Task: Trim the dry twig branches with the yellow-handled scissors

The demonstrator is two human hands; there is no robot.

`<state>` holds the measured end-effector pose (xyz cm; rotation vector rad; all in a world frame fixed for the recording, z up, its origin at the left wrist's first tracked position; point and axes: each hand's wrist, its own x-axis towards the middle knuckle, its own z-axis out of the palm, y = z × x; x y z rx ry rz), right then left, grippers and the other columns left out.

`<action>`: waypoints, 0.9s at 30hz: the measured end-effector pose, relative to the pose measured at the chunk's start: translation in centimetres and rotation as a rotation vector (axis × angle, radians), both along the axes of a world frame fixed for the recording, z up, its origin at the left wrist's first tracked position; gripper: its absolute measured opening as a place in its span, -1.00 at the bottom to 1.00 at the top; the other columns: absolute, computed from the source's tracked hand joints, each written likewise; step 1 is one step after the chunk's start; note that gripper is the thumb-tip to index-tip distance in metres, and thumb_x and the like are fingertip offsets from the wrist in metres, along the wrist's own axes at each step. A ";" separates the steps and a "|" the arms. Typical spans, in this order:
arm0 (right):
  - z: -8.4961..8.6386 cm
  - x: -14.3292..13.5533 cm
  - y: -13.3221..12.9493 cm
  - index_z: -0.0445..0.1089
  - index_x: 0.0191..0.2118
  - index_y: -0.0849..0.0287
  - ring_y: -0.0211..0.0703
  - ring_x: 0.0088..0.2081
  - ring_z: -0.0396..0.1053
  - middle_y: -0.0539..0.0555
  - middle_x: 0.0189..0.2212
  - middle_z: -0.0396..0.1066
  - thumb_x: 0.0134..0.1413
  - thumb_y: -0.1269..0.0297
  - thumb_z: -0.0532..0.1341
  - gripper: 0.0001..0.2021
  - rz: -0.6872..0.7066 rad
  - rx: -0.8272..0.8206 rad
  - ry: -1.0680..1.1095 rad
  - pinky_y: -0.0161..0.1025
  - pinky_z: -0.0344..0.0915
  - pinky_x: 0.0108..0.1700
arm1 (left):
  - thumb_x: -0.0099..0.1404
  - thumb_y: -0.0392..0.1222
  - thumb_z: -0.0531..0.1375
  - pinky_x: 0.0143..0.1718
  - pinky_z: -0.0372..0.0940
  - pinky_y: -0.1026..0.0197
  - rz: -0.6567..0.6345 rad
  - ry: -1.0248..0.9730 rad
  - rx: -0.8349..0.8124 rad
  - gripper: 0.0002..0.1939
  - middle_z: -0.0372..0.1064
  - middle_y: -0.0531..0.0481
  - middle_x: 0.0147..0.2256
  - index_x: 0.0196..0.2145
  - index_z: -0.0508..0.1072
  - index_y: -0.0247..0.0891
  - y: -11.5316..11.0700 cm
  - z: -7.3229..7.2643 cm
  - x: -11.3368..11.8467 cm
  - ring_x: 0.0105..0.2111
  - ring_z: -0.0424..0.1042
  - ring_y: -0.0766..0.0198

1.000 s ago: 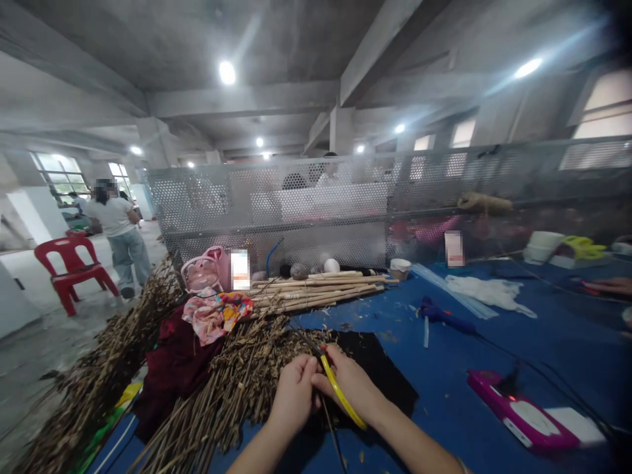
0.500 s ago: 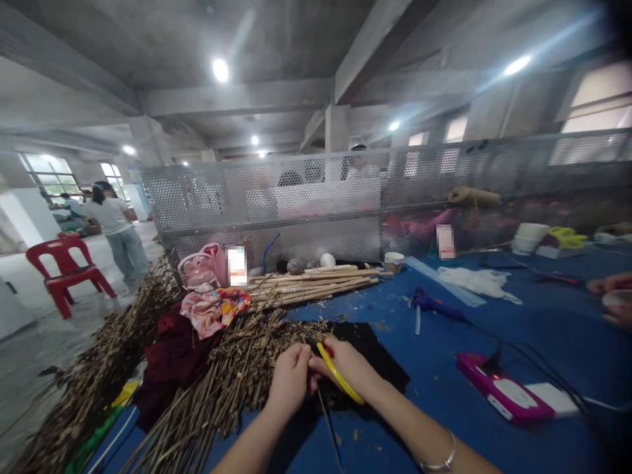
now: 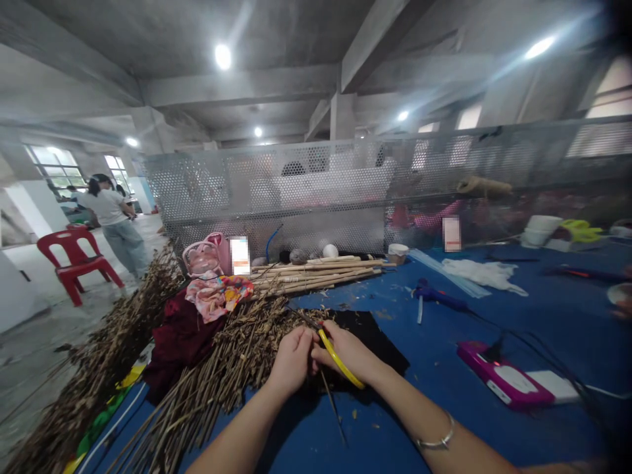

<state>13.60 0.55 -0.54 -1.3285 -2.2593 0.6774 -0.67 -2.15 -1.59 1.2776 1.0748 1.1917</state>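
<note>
Yellow-handled scissors [image 3: 340,361] are in my right hand [image 3: 348,352], their dark blades pointing up and left over dry plant stems. My left hand [image 3: 292,359] is closed on a thin dark stem [image 3: 334,408], which slants down to the right below the hands. Both hands are close together, fingertips nearly touching. Under and beyond them lies a black sheet [image 3: 380,342] on the blue table [image 3: 429,408]. A pile of dried stems [image 3: 237,362] spreads to the left of my left hand.
A magenta device [image 3: 503,378] with cables lies right, below a blue glue gun [image 3: 439,296]. Behind are pale sticks [image 3: 316,273], a white cup [image 3: 397,253] and a mesh partition [image 3: 197,197]. A maroon cloth [image 3: 172,349] lies left. A person [image 3: 116,217] stands near a red chair [image 3: 74,260].
The view has shifted slightly. My hands remain together with the scissors and stem. At the right edge, another person's hands have moved mostly out of view.
</note>
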 end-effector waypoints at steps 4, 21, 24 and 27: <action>0.2 0.0 -0.2 0.22 -0.23 0.17 -0.16 -0.32 0.33 0.08 -0.34 0.38 -0.11 -0.01 0.18 -0.61 0.048 -0.002 0.057 -0.33 0.15 -0.35 | 0.16 0.09 0.00 -0.72 0.06 0.36 -0.026 -0.025 -0.012 -0.67 0.13 0.17 -0.77 -0.45 0.26 -0.26 -0.1 0.2 -0.1 -0.78 0.11 0.41; -0.6 -0.2 0.3 0.28 -0.40 0.18 -0.23 -0.47 0.28 0.04 -0.47 0.38 -0.09 -0.09 0.12 -0.62 -0.032 -0.014 0.017 -0.38 0.06 -0.48 | 0.18 0.07 -0.03 -0.72 0.04 0.39 0.048 -0.044 0.011 -0.66 0.09 0.19 -0.77 -0.48 0.23 -0.27 0.0 -0.1 0.1 -0.78 0.07 0.45; -0.5 -0.1 0.4 0.26 -0.39 0.16 -0.25 -0.49 0.26 0.01 -0.48 0.36 -0.12 -0.09 0.14 -0.63 -0.055 0.033 -0.040 -0.38 0.02 -0.49 | 0.15 0.08 0.02 -0.71 0.09 0.39 0.068 -0.076 0.013 -0.68 0.10 0.19 -0.70 -0.46 0.23 -0.27 0.1 -0.2 0.2 -0.74 0.09 0.46; -0.3 -0.1 0.4 0.24 -0.37 0.15 -0.26 -0.49 0.25 0.00 -0.47 0.36 -0.12 -0.07 0.15 -0.64 -0.063 0.053 -0.077 -0.38 0.01 -0.49 | 0.10 0.08 0.09 -0.67 0.13 0.38 0.059 -0.070 0.036 -0.67 0.13 0.18 -0.65 -0.44 0.27 -0.28 0.2 -0.1 0.1 -0.70 0.11 0.47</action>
